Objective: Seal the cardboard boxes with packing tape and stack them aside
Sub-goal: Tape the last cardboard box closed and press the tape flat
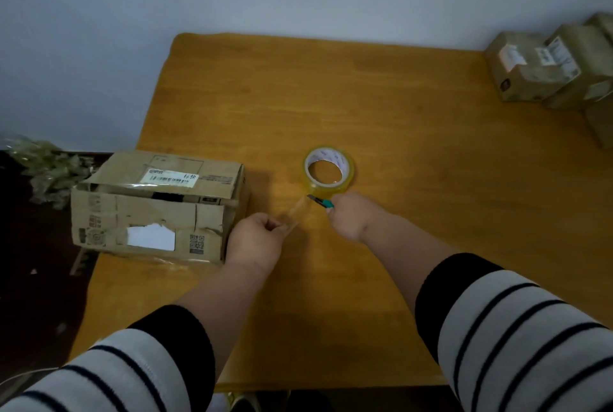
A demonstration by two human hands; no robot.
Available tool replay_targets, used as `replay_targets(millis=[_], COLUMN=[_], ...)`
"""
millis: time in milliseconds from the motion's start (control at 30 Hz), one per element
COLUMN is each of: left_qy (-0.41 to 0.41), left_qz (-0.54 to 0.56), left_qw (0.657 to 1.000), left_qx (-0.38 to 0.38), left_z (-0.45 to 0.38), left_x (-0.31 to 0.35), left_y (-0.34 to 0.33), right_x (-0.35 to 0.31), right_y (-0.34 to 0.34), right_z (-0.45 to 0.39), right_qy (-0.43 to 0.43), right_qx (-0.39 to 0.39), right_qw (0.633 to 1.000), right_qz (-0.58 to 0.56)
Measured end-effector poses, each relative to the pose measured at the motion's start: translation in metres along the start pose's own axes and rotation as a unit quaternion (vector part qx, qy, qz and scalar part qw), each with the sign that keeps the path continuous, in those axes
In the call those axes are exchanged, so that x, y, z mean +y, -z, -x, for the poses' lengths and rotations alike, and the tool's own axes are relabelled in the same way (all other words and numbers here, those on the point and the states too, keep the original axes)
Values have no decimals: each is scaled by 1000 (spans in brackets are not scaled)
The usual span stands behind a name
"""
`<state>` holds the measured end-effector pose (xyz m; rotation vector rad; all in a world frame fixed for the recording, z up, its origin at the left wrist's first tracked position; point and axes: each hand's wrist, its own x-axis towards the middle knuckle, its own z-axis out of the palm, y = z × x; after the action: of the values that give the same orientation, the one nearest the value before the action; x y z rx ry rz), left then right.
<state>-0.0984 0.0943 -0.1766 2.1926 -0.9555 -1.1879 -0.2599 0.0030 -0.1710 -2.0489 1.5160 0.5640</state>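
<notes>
The tape roll [329, 172] is taken as the landmark; it lies flat near the middle of the counter [414, 133]. Far to its left, at the counter's left edge, a worn cardboard box [159, 209] is seen, its top flaps not fully closed and a dark gap left between them. Between this box and the roll, a little nearer to the viewer, the left hand [257, 240] is held with its fingers [277, 227] curled and pinching the free end of a clear tape strip [297, 214], which is stretched from there up to the roll. Just in front of the roll, the right hand [351, 217] is closed around a small cutter [320, 201] with a green body, and the blade is laid against the strip close to the roll. Far to the right of the roll, at the counter's far corner, a group of boxes [544, 66] is placed together.

The step in hand is judged to be the cutting of one length of tape. Next, the strip must be kept tight while it is cut, then carried left and pressed over the box's open seam.
</notes>
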Motion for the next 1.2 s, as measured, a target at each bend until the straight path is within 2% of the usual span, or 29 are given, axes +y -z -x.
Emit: replay_targets(millis=[300,433,633,800,1000,1067,1200], left_qy=[10,9,15,10,5,2,13], left_qz=[42,61,82,52,28,8,19], left_qw=[999,997,995,998,999,998,998], left_qx=[-31,-44,-53,-32,-46,-58,-64], left_z=[6,9,6,3,4,6,10], left_x=[9,14,15,12,13,13,9], left_y=[-10,-16,-11,0,7,9,15], right_x=[-13,-13,-14,-20,-29,-30,-23], right_y=[-3,-6,-1,14,22,24,22], right_z=[-20,-21,-24,-28,-28,-28,-36], right_qy=[22,4,5,-4,27,29,-5], right_qx=[-1,25,-31,-80,-83,-93,-118], right_qw=[999,1000,999,993,977,976,985], right_qz=[31,-13,29,85,195,196,125])
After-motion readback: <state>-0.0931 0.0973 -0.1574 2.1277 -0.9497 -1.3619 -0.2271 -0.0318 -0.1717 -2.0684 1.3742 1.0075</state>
